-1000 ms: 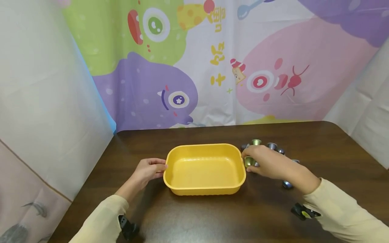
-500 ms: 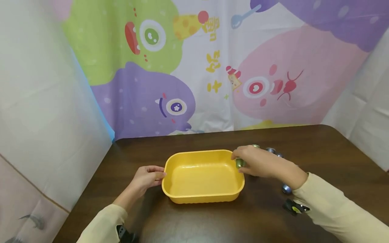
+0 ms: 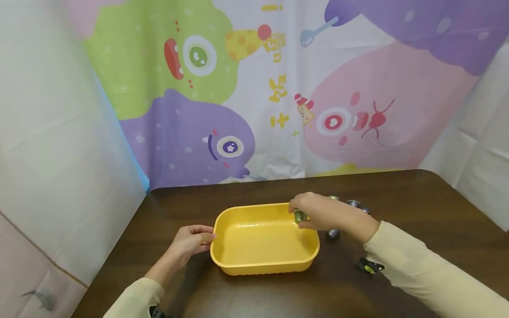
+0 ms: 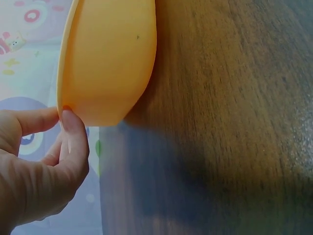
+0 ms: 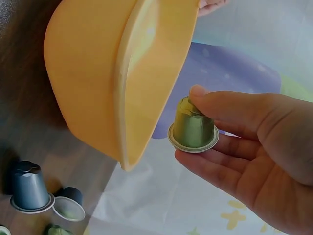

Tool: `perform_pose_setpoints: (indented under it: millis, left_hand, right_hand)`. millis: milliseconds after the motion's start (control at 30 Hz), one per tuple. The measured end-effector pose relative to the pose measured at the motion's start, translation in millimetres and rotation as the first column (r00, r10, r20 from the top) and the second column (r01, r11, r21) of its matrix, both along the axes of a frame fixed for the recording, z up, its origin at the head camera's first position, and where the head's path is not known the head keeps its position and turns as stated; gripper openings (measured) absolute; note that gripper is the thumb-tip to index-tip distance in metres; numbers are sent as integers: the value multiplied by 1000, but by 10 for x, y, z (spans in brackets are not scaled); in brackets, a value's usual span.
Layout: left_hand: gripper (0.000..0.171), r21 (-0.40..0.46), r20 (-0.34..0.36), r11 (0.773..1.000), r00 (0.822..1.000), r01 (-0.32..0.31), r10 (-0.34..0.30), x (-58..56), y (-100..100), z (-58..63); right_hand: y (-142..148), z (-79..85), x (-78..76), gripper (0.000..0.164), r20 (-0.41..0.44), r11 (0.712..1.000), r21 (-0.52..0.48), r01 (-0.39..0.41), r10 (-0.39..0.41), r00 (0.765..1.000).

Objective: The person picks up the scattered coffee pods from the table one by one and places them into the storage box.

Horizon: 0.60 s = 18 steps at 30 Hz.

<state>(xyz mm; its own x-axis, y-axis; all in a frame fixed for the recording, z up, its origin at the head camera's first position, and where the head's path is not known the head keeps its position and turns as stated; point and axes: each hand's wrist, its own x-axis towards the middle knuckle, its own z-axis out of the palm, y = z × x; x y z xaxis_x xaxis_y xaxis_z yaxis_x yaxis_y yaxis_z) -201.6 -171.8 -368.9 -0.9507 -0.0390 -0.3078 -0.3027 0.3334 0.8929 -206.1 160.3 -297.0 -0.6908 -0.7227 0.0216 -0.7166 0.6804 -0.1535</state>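
Note:
A green coffee capsule (image 3: pixel 300 216) is held between the thumb and fingers of my right hand (image 3: pixel 324 214), over the right end of a yellow plastic tub (image 3: pixel 264 268). In the right wrist view the capsule (image 5: pixel 193 128) has its silvery rim downward, with the thumb near its narrow end and fingers below the rim. On the opposite side, my left hand (image 3: pixel 188 245) pinches the tub's left rim; the left wrist view has thumb and forefinger meeting at the edge of the tub (image 4: pixel 110 58). The bare tub floor shows inside.
Right of the tub, more capsules lie on the dark wooden table (image 3: pixel 254 298): a dark one (image 3: pixel 333 234) close to the tub and a grey-blue one (image 3: pixel 353 203) farther back. My right forearm covers part of that group. A cartoon curtain (image 3: pixel 274 145) hangs behind the table.
My right hand has lifted the green capsule from the group and carried it left over the tub's rim. My left hand has stayed at the left rim. The head view has tilted slightly upward.

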Motion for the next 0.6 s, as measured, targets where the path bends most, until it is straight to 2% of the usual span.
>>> perform_pose_setpoints:
  millis: [367, 600]
  left_hand:
    - [29, 8, -13, 1000, 1000, -13, 13, 3, -4, -26]
    - [31, 32, -23, 999, 1000, -17, 18, -1, 5, -29]
  right_hand:
    - [-160, -26, -132, 33, -5, 999, 29, -26, 26, 1000]
    - [-288, -31, -210, 33, -24, 995, 65, -78, 80, 997]
